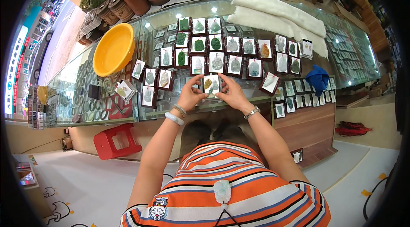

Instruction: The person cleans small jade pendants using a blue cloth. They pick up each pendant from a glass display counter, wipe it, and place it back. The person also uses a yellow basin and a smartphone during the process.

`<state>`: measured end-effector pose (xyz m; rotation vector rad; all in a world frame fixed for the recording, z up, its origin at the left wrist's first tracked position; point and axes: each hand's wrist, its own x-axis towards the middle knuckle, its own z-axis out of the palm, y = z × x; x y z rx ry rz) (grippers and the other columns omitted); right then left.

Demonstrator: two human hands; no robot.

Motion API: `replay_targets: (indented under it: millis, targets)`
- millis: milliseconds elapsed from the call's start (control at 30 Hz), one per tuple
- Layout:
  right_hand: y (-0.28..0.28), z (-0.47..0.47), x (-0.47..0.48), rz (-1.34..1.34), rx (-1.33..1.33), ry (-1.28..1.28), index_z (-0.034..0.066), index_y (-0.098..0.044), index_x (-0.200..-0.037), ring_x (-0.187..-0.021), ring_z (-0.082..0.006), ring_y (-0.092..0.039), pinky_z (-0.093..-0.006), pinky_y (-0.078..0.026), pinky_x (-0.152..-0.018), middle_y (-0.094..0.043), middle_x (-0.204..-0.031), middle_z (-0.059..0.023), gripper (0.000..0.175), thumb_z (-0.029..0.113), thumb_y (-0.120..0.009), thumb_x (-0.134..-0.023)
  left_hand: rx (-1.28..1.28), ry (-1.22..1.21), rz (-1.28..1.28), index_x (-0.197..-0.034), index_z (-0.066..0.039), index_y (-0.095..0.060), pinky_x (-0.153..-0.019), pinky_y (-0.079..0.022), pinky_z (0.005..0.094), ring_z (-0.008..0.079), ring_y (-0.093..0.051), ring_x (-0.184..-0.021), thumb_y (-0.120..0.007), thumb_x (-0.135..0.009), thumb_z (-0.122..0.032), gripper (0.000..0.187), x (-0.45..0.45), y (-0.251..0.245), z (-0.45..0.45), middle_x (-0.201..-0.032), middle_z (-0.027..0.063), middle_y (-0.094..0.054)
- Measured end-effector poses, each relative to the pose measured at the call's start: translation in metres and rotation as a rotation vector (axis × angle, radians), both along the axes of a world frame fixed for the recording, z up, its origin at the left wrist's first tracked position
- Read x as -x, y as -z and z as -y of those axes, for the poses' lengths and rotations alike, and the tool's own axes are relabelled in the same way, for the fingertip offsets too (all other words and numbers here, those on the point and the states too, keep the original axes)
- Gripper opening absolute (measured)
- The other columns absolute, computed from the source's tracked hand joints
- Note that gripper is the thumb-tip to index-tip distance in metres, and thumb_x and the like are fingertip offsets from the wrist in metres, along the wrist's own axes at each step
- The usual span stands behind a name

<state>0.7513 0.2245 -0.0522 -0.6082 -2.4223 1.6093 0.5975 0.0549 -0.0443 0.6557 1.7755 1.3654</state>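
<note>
Between both hands I hold a small clear display box (211,86) with a white lining, a yellow-brown carved pendant and a pale one inside. My left hand (193,92) grips its left edge, and my right hand (234,92) grips its right edge, thumbs at the near side. Just beyond it, rows of dark-framed boxes with carved green, white and amber jade pendants (217,62) lie on the glass counter (205,107). A single tilted pendant box (269,83) rests to the right of my hand.
At left stand a yellow plastic basin (112,50) and a stack of pendant boxes (126,91) above bangles. A white towel (278,15) lies across the counter's far side, a blue cloth (317,79) at right. Below the counter is a red stool (117,142).
</note>
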Motion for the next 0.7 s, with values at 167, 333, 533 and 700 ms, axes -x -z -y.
replay_targets:
  millis: [167, 333, 533, 700]
  targets:
    - [-0.021, 0.001, -0.015, -0.026, 0.694, 0.056, 0.0155, -0.040, -0.159, -0.078, -0.0065, -0.057, -0.0233, -0.049, -0.069, -0.060, -0.107, -0.0045, 0.077, 0.005, -0.073, -0.091, 0.012, -0.005, 0.244, -0.151, -0.011, -0.050, -0.079, -0.062, 0.0294, 0.0125, -0.066, -0.095, -0.082, -0.079, 0.008, 0.081, -0.006, -0.023, 0.007, -0.120, 0.0082, -0.053]
    - [-0.042, 0.014, -0.016, -0.062, 0.898, 0.020, 0.0127, -0.027, -0.164, -0.079, -0.0055, -0.058, -0.0216, -0.043, -0.065, -0.069, -0.101, -0.0044, 0.082, -0.001, -0.066, -0.093, -0.015, 0.010, 0.294, -0.154, -0.010, -0.046, -0.085, -0.060, 0.0301, 0.0144, -0.067, -0.099, -0.078, -0.084, 0.007, 0.079, -0.010, -0.053, 0.017, -0.124, 0.0096, -0.057]
    - [-0.064, 0.038, 0.009, -0.142, 1.011, 0.027, 0.0095, -0.026, -0.164, -0.074, -0.0047, -0.052, -0.0210, -0.039, -0.063, -0.064, -0.094, -0.0019, 0.081, -0.003, -0.064, -0.093, -0.126, 0.024, 0.260, -0.156, -0.005, -0.042, -0.078, -0.059, 0.0275, 0.0141, -0.067, -0.101, -0.069, -0.098, -0.011, 0.065, 0.022, -0.083, 0.063, -0.127, 0.0081, -0.061]
    - [-0.085, 0.061, 0.050, -0.152, 1.003, 0.008, 0.0098, -0.026, -0.164, -0.071, -0.0028, -0.048, -0.0198, -0.035, -0.060, -0.060, -0.089, 0.0026, 0.081, -0.001, -0.065, -0.093, 0.041, -0.328, -0.406, -0.125, 0.002, -0.069, -0.078, -0.056, 0.0266, 0.0122, -0.069, -0.095, -0.065, -0.103, -0.019, 0.031, 0.141, -0.075, 0.131, -0.119, 0.0075, -0.072]
